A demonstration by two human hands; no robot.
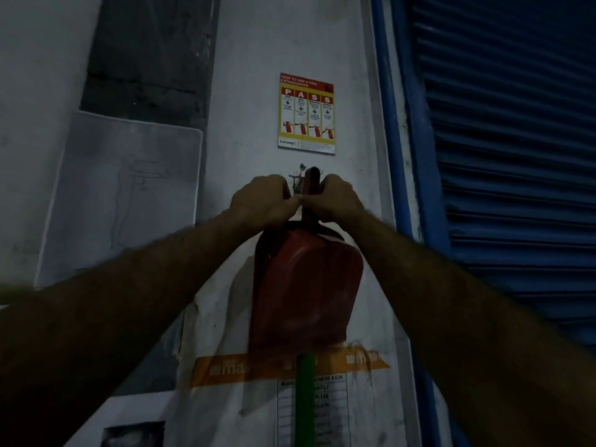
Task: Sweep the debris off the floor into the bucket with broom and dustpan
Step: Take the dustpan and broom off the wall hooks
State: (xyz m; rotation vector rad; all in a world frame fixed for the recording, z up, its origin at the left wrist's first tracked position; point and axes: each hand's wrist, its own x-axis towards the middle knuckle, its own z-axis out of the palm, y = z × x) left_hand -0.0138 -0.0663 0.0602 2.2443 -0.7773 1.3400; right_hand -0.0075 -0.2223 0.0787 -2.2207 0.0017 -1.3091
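red dustpan (306,285), hung flat against white wall (258,91) by its handle, near a hook or nail (301,169) too dim to make out; pan of smooth moulded plastic, broad scoop shape with rounded shoulders, narrow upright handle above. left hand (261,201) and right hand (338,198), both raised to handle top, fingers curled about it from either side, thumbs nearly touching; grip clamped on handle on both sides. green pole (304,398), straight, glossy, hanging below pan's lower edge, likely broom shaft; head not in view. bucket, floor and debris not in view. risks, judged: handle snagging on hook if pulled outward before being lifted clear; pan swinging and knocking green pole loose, should both share one hanger; low light hiding the fixing, so fumbling probable; smooth plastic slipping if only fingertips bear weight. surroundings: fire extinguisher poster (306,112), yellow and red, glossy card, above hands; blue roller shutter (516,156), ribbed metal slats, to right; pale sheet (129,188) with faint line drawing, to left; torn paper with orange tape band (225,369) and printed table, matte, creased, behind pan's lower part.
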